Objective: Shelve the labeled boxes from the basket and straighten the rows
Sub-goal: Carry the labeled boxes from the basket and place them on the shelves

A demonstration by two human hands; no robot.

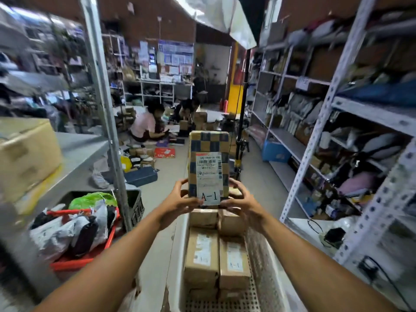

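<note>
Above white basket (pixel 180 248) | checkered box (pixel 208 145) marked A-1, upright | gripped low by left hand (pixel 180 202) and right hand (pixel 243 203) | brown boxes (pixel 202 255) below

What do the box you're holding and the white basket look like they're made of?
Held box: likely cardboard under glossy tape, with checkered blue-tan print and a white paper label. Basket: probably molded white plastic, judging by its smooth wall and perforated floor.
</note>
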